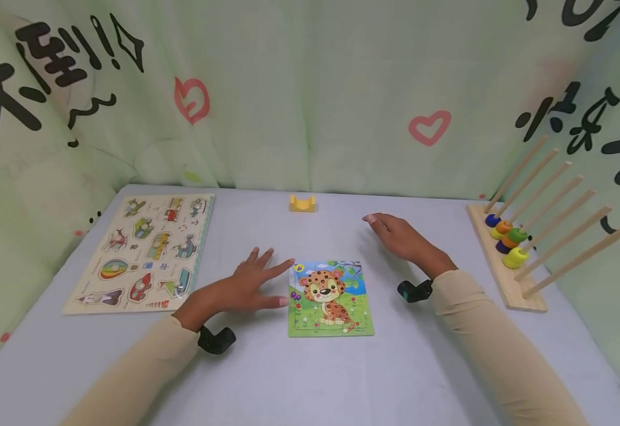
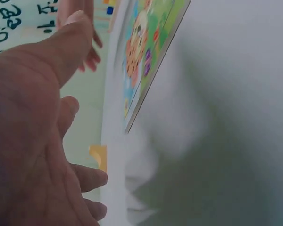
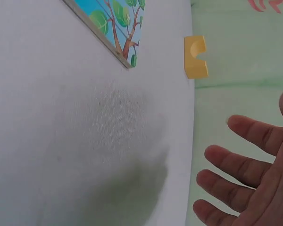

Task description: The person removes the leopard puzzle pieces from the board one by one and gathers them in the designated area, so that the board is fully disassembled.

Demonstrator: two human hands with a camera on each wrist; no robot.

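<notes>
A square leopard picture puzzle (image 1: 331, 299) lies flat on the table between the two hands. Just left of it the left hand (image 1: 246, 287) hovers with fingers spread, its thumb and forefinger near the puzzle's left edge; the left wrist view shows a gap between that hand (image 2: 42, 117) and the puzzle (image 2: 146, 47). Beyond the puzzle's upper right corner, the right hand (image 1: 403, 236) is held above the table. In the right wrist view its fingers (image 3: 245, 165) are extended and apart, holding nothing. A yellow block with a curved notch (image 1: 302, 204) stands at the back.
On the left lies a board with vehicle pictures (image 1: 145, 254). At the right stands a wooden base with several upright pegs (image 1: 507, 260), some carrying coloured beads (image 1: 514, 257). A pale green printed curtain (image 1: 310, 94) borders the table (image 1: 310, 378) at the back and sides.
</notes>
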